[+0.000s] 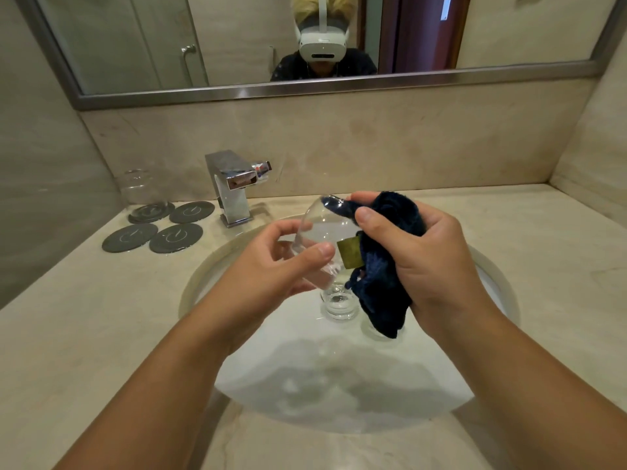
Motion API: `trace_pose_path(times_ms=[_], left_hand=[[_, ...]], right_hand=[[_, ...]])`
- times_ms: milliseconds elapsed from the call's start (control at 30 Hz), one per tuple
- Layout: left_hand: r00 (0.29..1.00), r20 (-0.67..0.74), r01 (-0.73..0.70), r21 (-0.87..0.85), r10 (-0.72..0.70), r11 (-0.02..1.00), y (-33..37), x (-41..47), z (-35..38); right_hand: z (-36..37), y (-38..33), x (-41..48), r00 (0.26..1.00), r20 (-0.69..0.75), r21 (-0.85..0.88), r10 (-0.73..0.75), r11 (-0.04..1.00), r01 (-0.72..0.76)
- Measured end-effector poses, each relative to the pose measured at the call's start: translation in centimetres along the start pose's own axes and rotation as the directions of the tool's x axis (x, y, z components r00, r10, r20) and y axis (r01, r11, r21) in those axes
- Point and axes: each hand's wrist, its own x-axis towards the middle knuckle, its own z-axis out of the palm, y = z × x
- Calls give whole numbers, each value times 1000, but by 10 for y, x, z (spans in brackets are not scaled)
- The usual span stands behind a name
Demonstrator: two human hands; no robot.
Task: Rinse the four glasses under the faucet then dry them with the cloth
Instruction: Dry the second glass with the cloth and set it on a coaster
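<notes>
Head view: fingers of the left hand pinch the tilted glass over the sink, the right hand bunches the cloth against its rim, and so light a wet hold could drop it onto the second glass below.

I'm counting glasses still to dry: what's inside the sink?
In the sink one clear glass stands upright. Beside it, the hanging end of the cloth covers most of what looks like a second glass; only its base shows.

Clear glossy glass tumbler against nubby navy cloth.
Far left, square mirror-polished chrome faucet — veined beige polished-stone counter.
</notes>
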Motion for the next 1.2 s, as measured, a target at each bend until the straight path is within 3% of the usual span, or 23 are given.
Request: trace_pose_path(times_ms=[133, 233, 433, 667, 767, 933, 1200], left_hand=[[999, 17, 25, 102, -26, 994, -4, -2, 5], [999, -50, 22, 163, -14, 986, -5, 0, 9], [988, -149, -51, -92, 37, 994, 0, 6, 0], [982, -171, -62, 121, 83, 991, -3, 2, -3], [960, -268, -51, 104, 78, 993, 2, 3, -9], [946, -319, -1, 187, 62, 982, 9, -3, -34], [900, -418, -18, 242, 121, 970, 10, -21, -89]], right_hand=[[0, -3, -1, 998, 62, -3, -29, 1000, 30], [0, -2, -2, 993, 113, -12, -29, 999, 30], [-2, 11, 2, 996, 83, -112, 7, 994, 2], [-5, 13, 3, 998, -51, -100, -29, 995, 24], [-1, 14, -2, 998, -57, -142, -36, 990, 28], [19, 4, -10, 1000, 19, -210, -2, 978, 6], [78, -8, -7, 978, 206, -312, -40, 944, 104]])
